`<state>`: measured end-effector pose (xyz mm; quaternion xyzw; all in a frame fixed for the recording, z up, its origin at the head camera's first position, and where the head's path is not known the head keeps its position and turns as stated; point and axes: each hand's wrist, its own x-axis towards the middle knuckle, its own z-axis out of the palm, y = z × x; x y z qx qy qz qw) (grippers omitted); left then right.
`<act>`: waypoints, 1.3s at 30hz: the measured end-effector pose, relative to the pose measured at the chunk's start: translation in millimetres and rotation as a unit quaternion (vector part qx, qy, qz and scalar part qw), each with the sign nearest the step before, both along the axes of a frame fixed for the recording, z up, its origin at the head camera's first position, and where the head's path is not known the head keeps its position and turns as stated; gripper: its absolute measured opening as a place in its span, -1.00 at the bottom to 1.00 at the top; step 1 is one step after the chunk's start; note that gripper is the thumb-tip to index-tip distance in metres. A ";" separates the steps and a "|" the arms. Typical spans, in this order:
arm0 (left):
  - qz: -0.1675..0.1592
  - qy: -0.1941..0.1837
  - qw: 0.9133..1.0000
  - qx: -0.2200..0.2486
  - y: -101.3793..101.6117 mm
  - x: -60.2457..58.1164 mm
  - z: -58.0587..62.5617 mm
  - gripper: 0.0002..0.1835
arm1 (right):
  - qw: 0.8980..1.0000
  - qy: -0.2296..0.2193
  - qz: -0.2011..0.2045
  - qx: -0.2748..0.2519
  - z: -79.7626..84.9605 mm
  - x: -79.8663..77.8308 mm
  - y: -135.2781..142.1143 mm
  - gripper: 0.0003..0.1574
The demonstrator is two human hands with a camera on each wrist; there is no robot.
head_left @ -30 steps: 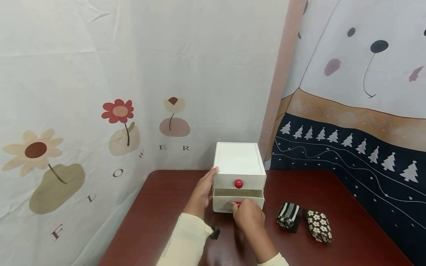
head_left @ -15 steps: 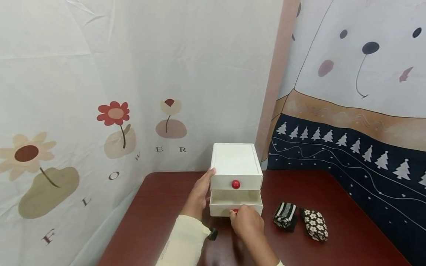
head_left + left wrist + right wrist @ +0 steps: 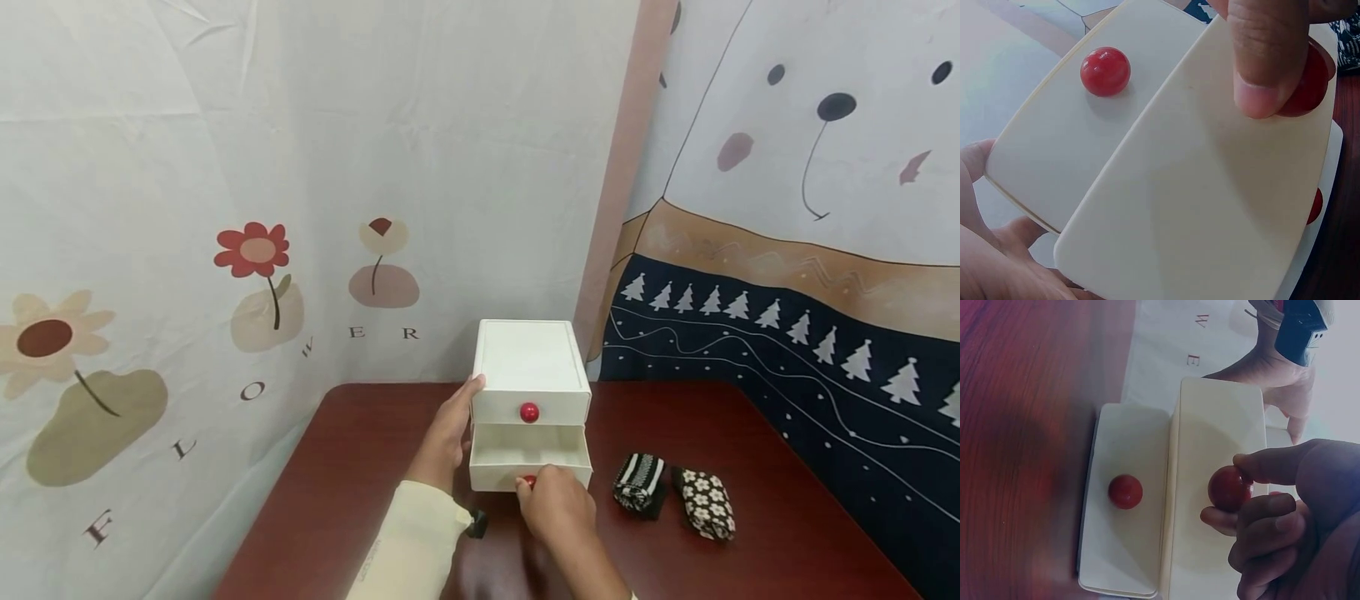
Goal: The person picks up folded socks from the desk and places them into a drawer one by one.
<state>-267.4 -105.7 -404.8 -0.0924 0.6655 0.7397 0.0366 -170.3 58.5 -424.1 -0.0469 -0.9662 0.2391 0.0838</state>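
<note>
A small white drawer unit (image 3: 532, 357) with red ball knobs stands on the table. My right hand (image 3: 558, 504) pinches the red knob (image 3: 1230, 489) of the middle drawer (image 3: 1166, 187) between thumb and fingers; that drawer is pulled out and its bare inside shows. My left hand (image 3: 452, 429) rests along the unit's left side, thumb at the upper front corner. Above, the top drawer (image 3: 495, 408) is closed. Beneath the pulled drawer, a bottom drawer (image 3: 1129, 550) with its own red knob (image 3: 1125, 491) sits closed, hidden in the head view.
Right of the unit lie a rolled black-and-white striped fabric bundle (image 3: 640, 483), like socks, and a dark flower-patterned one (image 3: 707, 504). The dark red table (image 3: 337, 500) backs onto printed wall cloths (image 3: 465, 167).
The middle drawer has slid farther out toward me with my right hand on its knob, showing more of its inside. My left hand stays at the unit's side.
</note>
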 end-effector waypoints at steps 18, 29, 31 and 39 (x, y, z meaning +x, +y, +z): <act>-0.007 0.006 1.000 0.004 -1.2 -2.0 -0.9 -0.11 | 0.995 -0.050 0.049 -0.071 -4.8 -5.2 85.0 -0.58; -0.004 0.004 1.000 0.004 -1.5 -3.2 -0.8 -0.12 | 0.990 -0.108 -0.032 -0.084 -12.3 -21.9 149.2 -0.23; -0.003 0.003 1.000 0.003 -1.7 -3.2 -0.7 -0.12 | 0.989 -0.115 -0.032 -0.087 -16.3 -24.6 154.3 -0.21; -0.006 0.000 1.000 -0.002 -1.4 -1.4 0.0 -0.13 | 0.987 -0.130 -0.009 -0.090 -26.1 -35.3 163.9 -0.22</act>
